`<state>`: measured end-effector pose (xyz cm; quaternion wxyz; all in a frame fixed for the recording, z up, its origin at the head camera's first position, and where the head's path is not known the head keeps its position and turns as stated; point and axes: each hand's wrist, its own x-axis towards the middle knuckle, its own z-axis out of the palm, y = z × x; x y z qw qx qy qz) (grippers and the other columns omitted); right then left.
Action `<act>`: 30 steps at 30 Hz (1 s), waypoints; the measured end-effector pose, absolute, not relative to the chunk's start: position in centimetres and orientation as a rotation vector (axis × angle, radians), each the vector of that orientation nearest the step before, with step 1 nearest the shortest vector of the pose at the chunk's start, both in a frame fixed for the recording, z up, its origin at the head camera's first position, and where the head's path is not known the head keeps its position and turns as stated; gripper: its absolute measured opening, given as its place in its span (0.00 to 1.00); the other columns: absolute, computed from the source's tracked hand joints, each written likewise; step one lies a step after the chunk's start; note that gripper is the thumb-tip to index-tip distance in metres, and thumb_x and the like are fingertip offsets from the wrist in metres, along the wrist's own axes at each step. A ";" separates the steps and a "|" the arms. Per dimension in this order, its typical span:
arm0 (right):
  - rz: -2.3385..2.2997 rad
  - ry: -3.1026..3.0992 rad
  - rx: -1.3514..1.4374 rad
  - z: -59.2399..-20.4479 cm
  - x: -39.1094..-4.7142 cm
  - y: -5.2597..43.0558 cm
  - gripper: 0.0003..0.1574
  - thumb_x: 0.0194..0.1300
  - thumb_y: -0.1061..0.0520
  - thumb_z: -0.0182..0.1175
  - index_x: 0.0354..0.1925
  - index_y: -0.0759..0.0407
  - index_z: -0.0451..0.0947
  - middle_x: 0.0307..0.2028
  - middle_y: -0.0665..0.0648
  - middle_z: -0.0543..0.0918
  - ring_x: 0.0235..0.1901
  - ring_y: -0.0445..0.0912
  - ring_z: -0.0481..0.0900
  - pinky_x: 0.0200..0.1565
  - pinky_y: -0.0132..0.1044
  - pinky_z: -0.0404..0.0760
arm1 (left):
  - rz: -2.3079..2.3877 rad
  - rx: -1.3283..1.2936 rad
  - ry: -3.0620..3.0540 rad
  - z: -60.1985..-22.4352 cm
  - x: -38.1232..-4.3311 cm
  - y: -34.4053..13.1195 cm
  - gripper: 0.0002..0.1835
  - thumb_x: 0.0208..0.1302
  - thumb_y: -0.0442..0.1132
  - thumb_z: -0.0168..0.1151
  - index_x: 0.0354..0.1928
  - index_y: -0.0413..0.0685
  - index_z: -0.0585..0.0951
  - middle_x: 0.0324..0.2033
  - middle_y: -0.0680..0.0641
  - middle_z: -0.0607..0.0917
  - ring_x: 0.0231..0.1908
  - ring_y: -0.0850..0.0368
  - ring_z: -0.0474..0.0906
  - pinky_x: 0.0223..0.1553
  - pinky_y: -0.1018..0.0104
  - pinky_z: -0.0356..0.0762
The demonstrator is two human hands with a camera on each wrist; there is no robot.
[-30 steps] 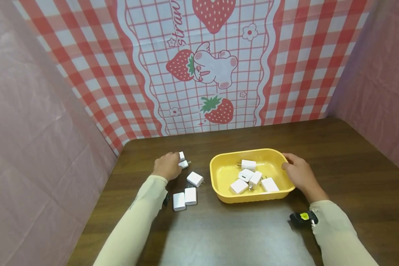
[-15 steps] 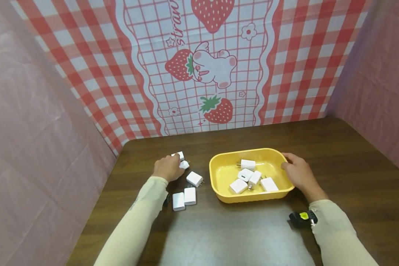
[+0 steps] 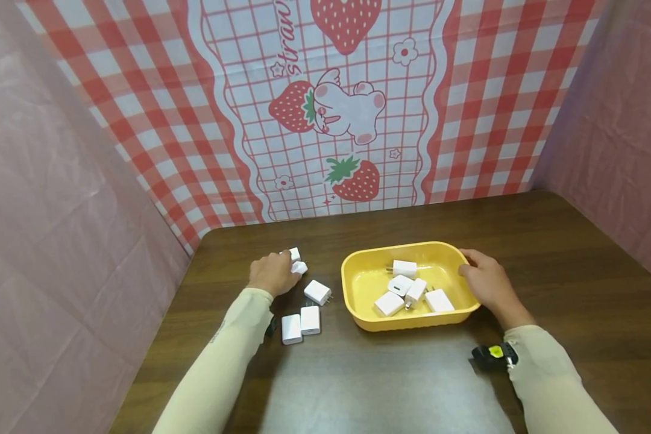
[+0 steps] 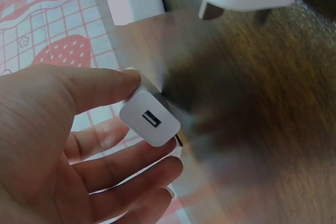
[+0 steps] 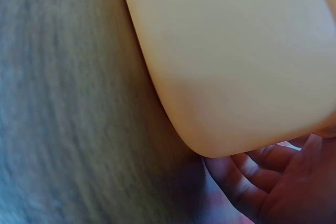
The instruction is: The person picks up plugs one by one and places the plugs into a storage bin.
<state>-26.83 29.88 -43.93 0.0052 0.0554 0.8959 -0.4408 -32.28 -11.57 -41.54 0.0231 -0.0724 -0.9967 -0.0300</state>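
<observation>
In the head view my left hand [image 3: 271,274] is at the table's left side, pinching a white USB charger plug [image 3: 300,267]. The left wrist view shows the thumb on one side of this charger plug [image 4: 137,114] and fingers on the other, its USB port facing the camera. Another charger plug [image 3: 294,254] lies just beyond, partly hidden by the fingers. My right hand [image 3: 490,286] grips the right end of a yellow plastic basin [image 3: 412,324], thumb at the rim. Fingers [image 5: 257,174] sit under the basin's outer edge in the right wrist view.
Inside the basin lie several white charger plugs [image 3: 389,304]. Between it and my left arm are a charger plug [image 3: 317,292] with its prongs showing and two more side by side, a right one [image 3: 310,320] and a left one [image 3: 292,329]. A strawberry-print cloth [image 3: 352,120] hangs behind the table.
My left hand has shifted slightly, its fingers closing around the nearer charger plug, which has turned a little. My right hand and the basin hold the same place.
</observation>
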 end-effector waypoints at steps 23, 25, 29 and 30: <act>-1.368 2.796 0.182 -43.6 -27.0 30.0 0.35 0.75 0.53 0.42 0.74 0.69 0.56 0.67 0.75 0.64 0.51 0.63 0.71 0.49 0.54 0.76 | -0.284 -0.235 -2.970 -41.0 -32.5 -10.7 0.20 0.60 0.60 0.67 0.35 0.51 0.80 0.28 0.49 0.84 0.26 0.52 0.78 0.28 0.50 0.76; -1.368 2.798 0.174 -43.6 -27.0 30.0 0.35 0.76 0.53 0.42 0.74 0.69 0.56 0.67 0.75 0.64 0.52 0.63 0.71 0.50 0.55 0.76 | -0.306 -0.226 -2.971 -40.9 -32.5 -10.6 0.20 0.60 0.61 0.67 0.34 0.51 0.80 0.28 0.49 0.85 0.26 0.52 0.78 0.28 0.51 0.75; -1.377 2.789 0.167 -43.8 -26.9 30.0 0.35 0.76 0.53 0.42 0.74 0.69 0.56 0.68 0.75 0.64 0.54 0.64 0.70 0.54 0.58 0.74 | -0.340 -0.205 -2.970 -40.5 -32.5 -10.5 0.20 0.60 0.61 0.67 0.35 0.51 0.81 0.29 0.49 0.85 0.26 0.52 0.78 0.28 0.52 0.75; -1.378 2.788 0.164 -43.8 -26.9 30.0 0.35 0.75 0.53 0.42 0.74 0.69 0.56 0.68 0.75 0.63 0.54 0.64 0.70 0.54 0.58 0.74 | -0.350 -0.202 -2.969 -40.4 -32.5 -10.4 0.20 0.61 0.61 0.67 0.36 0.52 0.81 0.29 0.49 0.85 0.26 0.52 0.78 0.29 0.52 0.75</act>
